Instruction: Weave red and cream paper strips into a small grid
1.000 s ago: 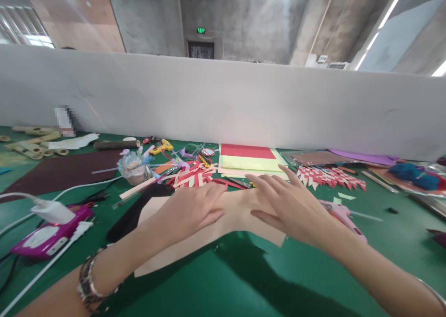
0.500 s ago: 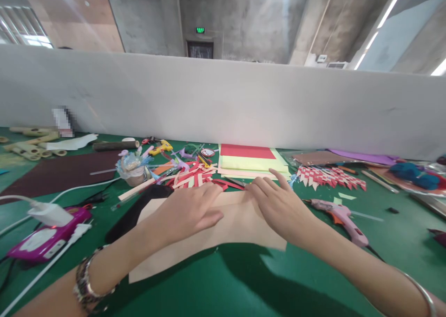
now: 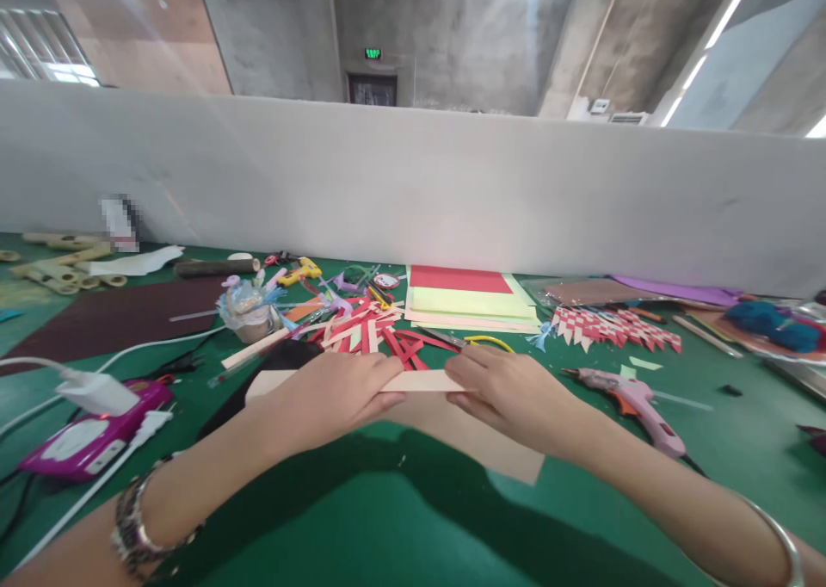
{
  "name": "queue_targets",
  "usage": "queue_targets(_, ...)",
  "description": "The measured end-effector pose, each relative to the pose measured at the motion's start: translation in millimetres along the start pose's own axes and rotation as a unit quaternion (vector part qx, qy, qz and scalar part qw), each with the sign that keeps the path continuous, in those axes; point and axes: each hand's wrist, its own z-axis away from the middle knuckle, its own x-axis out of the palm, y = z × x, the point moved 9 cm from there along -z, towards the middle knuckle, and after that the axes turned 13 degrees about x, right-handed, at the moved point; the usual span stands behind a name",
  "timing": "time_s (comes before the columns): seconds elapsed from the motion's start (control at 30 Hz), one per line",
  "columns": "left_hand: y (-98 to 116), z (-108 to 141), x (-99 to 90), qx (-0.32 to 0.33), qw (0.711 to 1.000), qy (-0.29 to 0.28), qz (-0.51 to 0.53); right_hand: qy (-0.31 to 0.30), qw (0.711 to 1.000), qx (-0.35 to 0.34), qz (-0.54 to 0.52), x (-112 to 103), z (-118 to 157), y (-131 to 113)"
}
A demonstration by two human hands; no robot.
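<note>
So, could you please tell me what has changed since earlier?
The right hand, spread open a second ago, has closed on the paper; the left hand has too. A narrow band of it now shows between them; the near left corner has gone from sight, while the near right one shifted slightly right and nearer. The glue gun and power strip stayed put.

Pale peach paper, green table, red-and-pale checked weaving
</note>
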Motion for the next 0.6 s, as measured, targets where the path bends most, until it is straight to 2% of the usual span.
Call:
queue_targets(0.17, 6.3, 2.9, 6.1, 0.055, 0.997, -0.033, 0.03, -0.136, 0.989, -0.033, -0.046, 13.7, 5.5, 0.9)
queue_targets(0.27, 9.3, 5.5, 5.3, 0.083, 0.994, -0.035, 0.055, -0.185, 0.976, -0.057, -0.104, 13.4, 11.3, 4.3)
queue_targets(0.37, 10.7, 9.1, -2.2, 0.103, 0.991, -0.015, 0.087, -0.222, 0.961, -0.054, -0.154, 11.2, 16.4, 14.5)
queue_targets(0.47, -0.8, 17.7, -8.0, 0.083, 0.99, -0.007, 0.111, -0.248, 0.948, -0.032, -0.195, 8.0, 21.4, 28.7)
queue_targets(0.6, -29.9, 36.4, -2.9, 0.045, 0.989, -0.041, 0.132, -0.27, 0.939, 0.007, -0.213, 8.5, 28.0, 47.6)
